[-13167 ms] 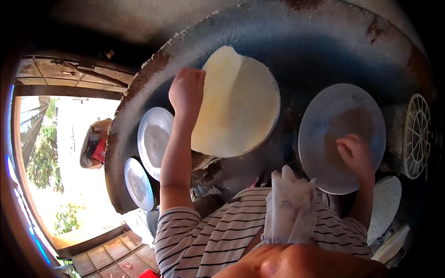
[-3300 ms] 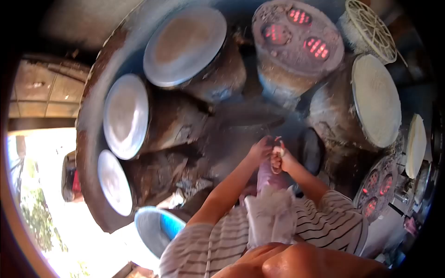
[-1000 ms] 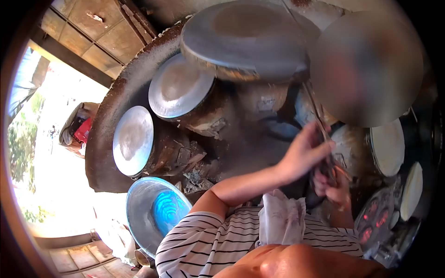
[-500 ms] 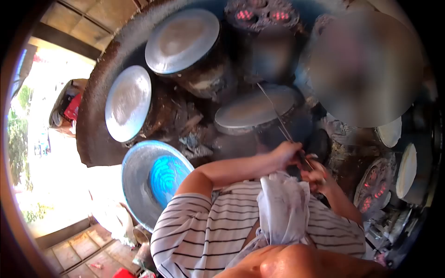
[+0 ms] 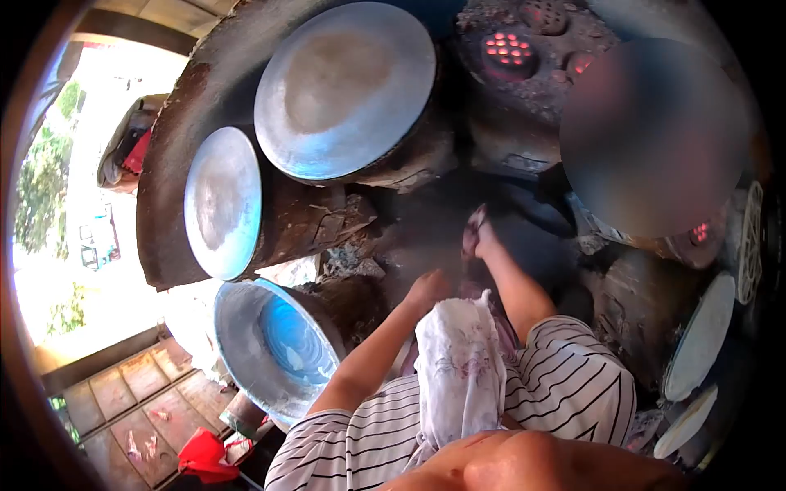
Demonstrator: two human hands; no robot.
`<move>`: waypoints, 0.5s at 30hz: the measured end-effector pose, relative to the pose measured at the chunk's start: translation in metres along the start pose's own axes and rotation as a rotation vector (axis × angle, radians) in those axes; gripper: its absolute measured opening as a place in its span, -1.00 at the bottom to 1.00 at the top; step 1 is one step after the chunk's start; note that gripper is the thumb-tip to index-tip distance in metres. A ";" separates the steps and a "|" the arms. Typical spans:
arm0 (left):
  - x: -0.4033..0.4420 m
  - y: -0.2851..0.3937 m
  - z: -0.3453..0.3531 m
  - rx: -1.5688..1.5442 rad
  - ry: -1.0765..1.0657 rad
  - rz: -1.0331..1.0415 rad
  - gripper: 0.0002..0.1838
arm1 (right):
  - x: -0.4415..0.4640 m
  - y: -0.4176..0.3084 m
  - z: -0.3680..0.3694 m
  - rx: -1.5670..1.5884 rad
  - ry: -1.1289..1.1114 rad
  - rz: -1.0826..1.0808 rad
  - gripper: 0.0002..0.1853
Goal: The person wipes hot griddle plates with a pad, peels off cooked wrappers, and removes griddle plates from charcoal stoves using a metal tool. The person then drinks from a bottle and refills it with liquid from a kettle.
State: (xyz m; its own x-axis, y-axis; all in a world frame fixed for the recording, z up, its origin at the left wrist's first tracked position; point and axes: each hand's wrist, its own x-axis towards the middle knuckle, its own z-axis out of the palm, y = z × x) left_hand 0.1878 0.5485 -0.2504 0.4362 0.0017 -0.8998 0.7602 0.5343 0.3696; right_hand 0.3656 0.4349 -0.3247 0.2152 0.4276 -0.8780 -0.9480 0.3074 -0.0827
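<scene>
The left hand [image 5: 430, 288], right of the metal basin [image 5: 237, 340], and the right hand [image 5: 479, 233], nearer the far glowing stove [image 5: 524, 86], are too blurred to tell open from gripping.

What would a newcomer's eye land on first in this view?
Most likely the holed briquette glowing red in the uncovered stove at the top. Next, the big round metal plate to its left, then the basin at lower left, bright blue inside.
</scene>
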 end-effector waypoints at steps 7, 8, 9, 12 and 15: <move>-0.049 0.023 0.012 0.071 0.029 -0.084 -0.45 | -0.073 -0.006 0.018 -0.176 0.008 -0.097 -0.68; -0.062 0.030 0.022 0.047 0.024 -0.074 -0.43 | -0.094 0.015 0.000 -0.238 0.076 -0.312 -0.74; -0.069 0.032 0.029 0.062 -0.004 -0.076 -0.40 | -0.142 0.013 -0.031 -0.316 -0.133 0.039 -0.72; -0.069 0.002 0.039 -0.084 -0.274 -0.082 -0.36 | -0.253 0.059 -0.041 -0.479 -0.083 -0.006 -0.86; -0.127 -0.028 0.049 -0.271 -0.485 0.247 -0.53 | -0.312 0.115 -0.010 -0.428 -0.013 -0.025 -0.86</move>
State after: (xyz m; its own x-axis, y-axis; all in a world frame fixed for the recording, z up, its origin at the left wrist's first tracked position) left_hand 0.1350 0.4914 -0.1353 0.8023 -0.1977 -0.5633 0.4863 0.7638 0.4245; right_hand 0.1872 0.3285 -0.0651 0.2398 0.4361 -0.8674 -0.9537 -0.0615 -0.2946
